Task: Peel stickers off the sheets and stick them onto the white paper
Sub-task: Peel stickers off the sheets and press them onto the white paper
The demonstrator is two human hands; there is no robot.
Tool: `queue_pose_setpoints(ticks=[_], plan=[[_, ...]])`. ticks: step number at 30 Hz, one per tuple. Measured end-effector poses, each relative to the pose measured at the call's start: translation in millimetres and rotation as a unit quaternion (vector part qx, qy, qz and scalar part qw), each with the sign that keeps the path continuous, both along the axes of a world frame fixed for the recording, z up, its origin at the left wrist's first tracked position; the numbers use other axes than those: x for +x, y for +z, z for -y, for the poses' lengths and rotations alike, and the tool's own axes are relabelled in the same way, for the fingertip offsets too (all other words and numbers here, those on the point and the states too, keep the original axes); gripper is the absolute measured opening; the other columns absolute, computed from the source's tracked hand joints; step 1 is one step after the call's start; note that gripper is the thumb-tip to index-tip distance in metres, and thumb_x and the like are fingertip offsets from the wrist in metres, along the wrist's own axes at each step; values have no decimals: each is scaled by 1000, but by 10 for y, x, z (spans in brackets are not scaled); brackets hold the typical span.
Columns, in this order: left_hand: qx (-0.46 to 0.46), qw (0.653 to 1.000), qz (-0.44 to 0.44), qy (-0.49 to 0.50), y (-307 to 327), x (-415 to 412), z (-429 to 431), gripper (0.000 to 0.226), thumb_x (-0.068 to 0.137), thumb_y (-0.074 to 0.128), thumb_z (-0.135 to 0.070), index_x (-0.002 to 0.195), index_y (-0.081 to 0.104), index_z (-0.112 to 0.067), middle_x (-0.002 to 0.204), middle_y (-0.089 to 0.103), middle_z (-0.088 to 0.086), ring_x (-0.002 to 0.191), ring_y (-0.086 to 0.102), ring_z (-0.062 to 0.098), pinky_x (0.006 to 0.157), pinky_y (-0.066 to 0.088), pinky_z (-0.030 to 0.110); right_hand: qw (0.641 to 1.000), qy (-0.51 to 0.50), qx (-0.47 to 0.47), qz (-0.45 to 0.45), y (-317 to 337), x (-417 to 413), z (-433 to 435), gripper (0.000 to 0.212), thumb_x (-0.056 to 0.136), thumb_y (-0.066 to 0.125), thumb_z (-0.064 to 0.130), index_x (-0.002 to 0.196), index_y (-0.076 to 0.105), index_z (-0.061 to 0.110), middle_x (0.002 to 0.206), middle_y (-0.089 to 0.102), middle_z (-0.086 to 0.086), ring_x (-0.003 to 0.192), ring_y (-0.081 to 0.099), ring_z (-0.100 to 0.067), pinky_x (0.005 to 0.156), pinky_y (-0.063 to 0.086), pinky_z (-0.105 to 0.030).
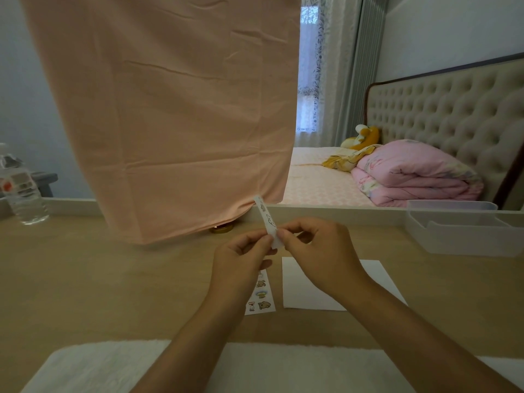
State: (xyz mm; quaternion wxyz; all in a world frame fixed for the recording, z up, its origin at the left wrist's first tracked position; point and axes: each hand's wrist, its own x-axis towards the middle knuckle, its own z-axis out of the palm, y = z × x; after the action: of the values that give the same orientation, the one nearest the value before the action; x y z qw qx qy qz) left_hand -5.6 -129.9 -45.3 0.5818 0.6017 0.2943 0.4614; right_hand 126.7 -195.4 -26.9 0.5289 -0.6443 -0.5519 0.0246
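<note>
Two hands pinching narrow white sticker strip (268,222), small cartoon animals

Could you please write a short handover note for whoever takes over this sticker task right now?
Left hand: pinches the lower part of a narrow sticker strip, held upright above the desk.
Right hand: pinches the same strip's lower end, seemingly starting a peel.
A second sticker sheet lies flat on the desk, just left of the white paper.
Done: no sticker shows on the paper's uncovered part.
Left: peel, stick, repeat.
</note>
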Motion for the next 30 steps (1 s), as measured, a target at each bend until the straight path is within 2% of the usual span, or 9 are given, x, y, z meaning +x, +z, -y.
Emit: queue_pose_setpoints(ticks=[5, 9, 11, 16, 19, 23, 25, 28, 30], plan=[[-13, 1000, 2, 4, -10, 34, 5, 17, 95, 65, -19, 107, 76, -24, 100, 77, -8, 94, 72, 10, 74, 56, 24, 998, 2, -13, -65, -22, 8, -37, 10, 93, 69, 25, 90, 78, 29, 81, 74, 17, 73, 69, -2, 62, 58, -20], [7, 999, -20, 25, -21, 38, -6, 14, 96, 63, -17, 98, 76, -24, 93, 77, -7, 86, 74, 17, 74, 59, 31, 991, 18, -63, -118, 3, 43, -57, 12, 94, 68, 26, 86, 76, 30, 82, 74, 13, 72, 72, -10, 61, 61, -29], [29, 999, -31, 34, -11, 17, -17, 14, 96, 62, -16, 96, 74, -22, 91, 77, -8, 81, 74, 17, 69, 59, 28, 988, 34, -85, -125, 35, 57, -49, 11, 94, 68, 26, 89, 77, 25, 82, 74, 12, 70, 73, -11, 58, 59, -27], [99, 993, -53, 38, 36, -31, -44, 18, 98, 60, -14, 99, 73, -25, 89, 77, -7, 78, 73, 13, 66, 57, 27, 988, 43, -90, -114, 109, 71, -15, 12, 93, 70, 28, 84, 78, 27, 78, 75, 7, 66, 71, -13, 54, 48, -18], [118, 991, -56, 30, 62, -47, -48, 16, 98, 60, -19, 103, 74, -25, 92, 76, -9, 84, 71, 10, 73, 57, 24, 990, 46, -91, -98, 127, 65, -8, 15, 95, 67, 32, 83, 77, 31, 76, 75, 6, 65, 71, -12, 56, 49, -21], [117, 990, -72, -30, 73, -73, -44, 23, 90, 71, -36, 112, 72, -30, 103, 74, -9, 99, 68, 11, 87, 55, 33, 993, 55, -77, -76, 148, 62, 15, 18, 98, 63, 29, 84, 76, 30, 74, 73, 11, 62, 70, -11, 53, 48, -13], [126, 988, -82, -27, 66, -74, -46, 24, 89, 73, -31, 113, 72, -32, 98, 74, -10, 95, 69, 12, 82, 55, 32, 993, 49, -78, -70, 145, 73, 18, 19, 98, 62, 28, 85, 76, 29, 73, 72, 12, 62, 69, -10, 52, 47, -12], [121, 990, -69, -9, 70, -69, -44, 18, 93, 68, -19, 105, 75, -31, 87, 74, -12, 82, 68, 4, 69, 51, 20, 995, 38, -78, -47, 135, 90, 13, 18, 97, 64, 27, 86, 77, 26, 71, 72, 10, 61, 68, -8, 53, 46, -13], [112, 992, -62, 4, 80, -71, -50, 18, 94, 65, -14, 102, 75, -28, 83, 74, -13, 75, 67, 0, 62, 51, 17, 995, 41, -77, -44, 137, 100, 10, 17, 97, 65, 28, 86, 78, 25, 73, 73, 9, 62, 68, -9, 58, 52, -20]])
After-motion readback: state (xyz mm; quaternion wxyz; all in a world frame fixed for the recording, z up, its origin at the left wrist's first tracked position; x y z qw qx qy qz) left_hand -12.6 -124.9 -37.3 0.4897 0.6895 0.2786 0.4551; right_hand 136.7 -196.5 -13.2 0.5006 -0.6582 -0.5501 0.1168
